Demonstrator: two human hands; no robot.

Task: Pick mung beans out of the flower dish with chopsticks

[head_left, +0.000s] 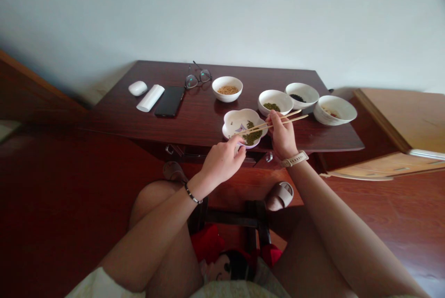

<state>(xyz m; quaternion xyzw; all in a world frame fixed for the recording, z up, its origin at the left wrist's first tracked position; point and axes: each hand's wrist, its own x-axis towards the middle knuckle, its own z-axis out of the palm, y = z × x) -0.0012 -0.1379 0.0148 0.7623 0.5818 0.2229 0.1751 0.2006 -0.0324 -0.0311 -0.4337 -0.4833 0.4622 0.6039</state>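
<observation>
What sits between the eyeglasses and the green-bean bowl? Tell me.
A white bowl of tan grains, seen in the head view, between the eyeglasses and the green-bean bowl.

From my head, the camera looked forward and down over my forearms, taking in my left hand [222, 161] and my right hand [283, 136] with its chopsticks [274, 123] near mid-frame. A dark wooden table [118, 115] stood close ahead, below a white wall [222, 15] filling the top of the frame. My left knee [153, 200] sat just below, nearest the lens.
</observation>
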